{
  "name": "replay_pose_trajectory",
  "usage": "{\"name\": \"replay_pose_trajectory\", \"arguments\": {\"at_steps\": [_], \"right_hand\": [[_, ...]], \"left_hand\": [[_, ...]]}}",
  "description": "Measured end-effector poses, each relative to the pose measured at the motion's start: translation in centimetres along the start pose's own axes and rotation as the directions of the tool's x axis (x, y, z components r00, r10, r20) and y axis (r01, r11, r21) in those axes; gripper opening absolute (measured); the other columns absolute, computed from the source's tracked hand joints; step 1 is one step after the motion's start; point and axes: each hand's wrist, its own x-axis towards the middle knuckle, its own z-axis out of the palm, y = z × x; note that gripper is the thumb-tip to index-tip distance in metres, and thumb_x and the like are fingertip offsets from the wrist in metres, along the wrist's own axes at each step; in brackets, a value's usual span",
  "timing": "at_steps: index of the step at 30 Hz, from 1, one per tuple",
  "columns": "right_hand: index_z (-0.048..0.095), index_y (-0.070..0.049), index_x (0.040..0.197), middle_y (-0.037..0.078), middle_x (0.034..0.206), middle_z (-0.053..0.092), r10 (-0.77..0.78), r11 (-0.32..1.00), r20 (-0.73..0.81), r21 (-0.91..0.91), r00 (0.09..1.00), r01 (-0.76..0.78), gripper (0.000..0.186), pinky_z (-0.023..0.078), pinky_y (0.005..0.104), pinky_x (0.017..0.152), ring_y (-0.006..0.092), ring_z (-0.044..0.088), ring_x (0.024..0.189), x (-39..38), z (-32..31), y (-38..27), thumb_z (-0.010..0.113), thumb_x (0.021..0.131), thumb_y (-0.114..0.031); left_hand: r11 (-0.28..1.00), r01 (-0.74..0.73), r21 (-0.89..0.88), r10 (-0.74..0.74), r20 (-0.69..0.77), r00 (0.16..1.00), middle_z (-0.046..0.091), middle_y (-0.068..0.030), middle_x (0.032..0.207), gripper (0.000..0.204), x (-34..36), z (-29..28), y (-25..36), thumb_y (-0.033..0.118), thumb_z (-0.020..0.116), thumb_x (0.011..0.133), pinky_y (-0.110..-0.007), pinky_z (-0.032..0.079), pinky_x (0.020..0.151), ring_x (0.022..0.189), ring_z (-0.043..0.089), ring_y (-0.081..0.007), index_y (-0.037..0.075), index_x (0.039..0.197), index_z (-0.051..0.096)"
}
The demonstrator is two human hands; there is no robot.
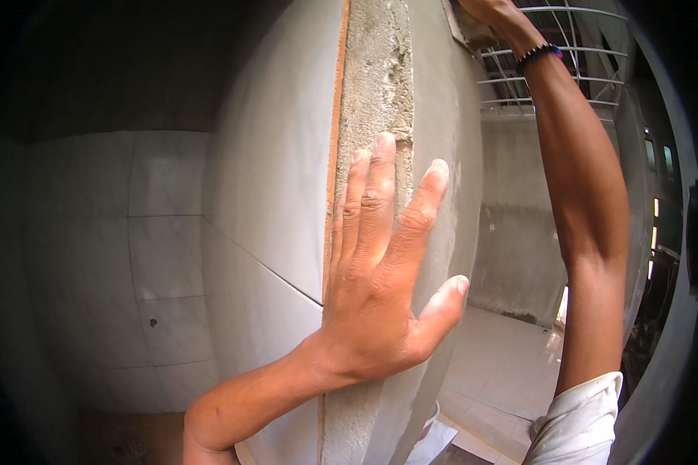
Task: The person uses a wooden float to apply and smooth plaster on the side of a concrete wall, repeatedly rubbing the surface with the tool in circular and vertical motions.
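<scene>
My left hand (384, 263) lies against the narrow end of a wall, its palm to the surface. The fingers point up and the thumb is spread to the right. Beneath them runs a strip of rough grey mortar (368, 70); beside it is a smoother grey plaster band (434, 101). High at the top right, my raised right hand (495, 11) is cut off by the picture's upper edge. It grips a flat, mortar-smeared tool (471, 32) close to the plastered side; its full shape is out of view.
Large pale tiles (275, 155) cover the wall's left face, with an orange-brown tile edge (336, 101) along the corner. Behind stands another tiled wall (171, 263). To the right are a tiled floor (496, 356), a plastered wall (516, 178) and white overhead bars (566, 50). A bucket (431, 418) is low down.
</scene>
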Motion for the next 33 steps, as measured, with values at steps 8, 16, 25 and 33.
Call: {"name": "replay_pose_trajectory", "arguments": {"at_steps": [8, 16, 25, 33], "right_hand": [[0.068, -0.006, 0.129, 0.018, 0.084, 0.065, -0.463, 0.863, -0.086, -0.271, 0.882, 0.426, 0.039, 0.049, 0.0381, 0.072, 0.026, 0.061, 0.075, -13.7, 1.6, 3.8, 0.058, 0.092, -0.01], [0.067, -0.009, 0.127, 0.015, 0.089, 0.055, -0.485, 0.873, 0.04, -0.044, 0.874, 0.486, 0.047, 0.048, 0.0413, 0.067, 0.0309, 0.056, 0.077, -30.5, 0.5, 0.1, 0.066, 0.081, -0.003], [0.07, 0.003, 0.116, 0.021, 0.1, 0.073, -0.173, 0.967, 0.199, 0.221, 0.965, 0.127, 0.03, 0.06, 0.0355, 0.073, 0.0267, 0.073, 0.086, -10.8, -2.7, 2.4, 0.051, 0.096, -0.008], [0.073, 0.004, 0.112, 0.021, 0.098, 0.074, -0.207, 0.957, 0.266, 0.255, 0.942, 0.138, 0.03, 0.058, 0.0364, 0.067, 0.028, 0.073, 0.083, -14.8, -1.2, 3.0, 0.057, 0.091, -0.01]], "left_hand": [[0.999, 0.001, 0.035, -0.001, 0.02, 1.0, 0.02, -0.0365, 0.16, 0.085, 0.9, 0.8, 0.5, 0.016, 0.067, 0.077, -0.051, 0.016, 0.122, 0.152, 0.017, -0.0465, -0.007, 0.152, 0.035], [0.998, -0.039, 0.052, 0.036, 0.06, 0.998, 0.023, -0.0364, 0.157, 0.085, 1.3, 0.5, 1.1, 0.012, 0.07, 0.078, -0.052, 0.019, 0.12, 0.149, 0.023, -0.0479, -0.006, 0.153, 0.034], [0.831, -0.316, 0.458, 0.296, 0.116, 0.948, 0.035, -0.0238, 0.159, 0.082, 6.1, -2.2, 0.7, 0.037, 0.066, 0.082, -0.058, 0.017, 0.123, 0.151, 0.028, -0.0401, 0.006, 0.153, 0.038], [0.561, -0.477, 0.677, 0.398, 0.284, 0.872, 0.044, -0.0176, 0.156, 0.074, 10.3, -3.9, 0.5, 0.052, 0.066, 0.088, -0.062, 0.019, 0.122, 0.149, 0.034, -0.0364, 0.016, 0.15, 0.047]]}}
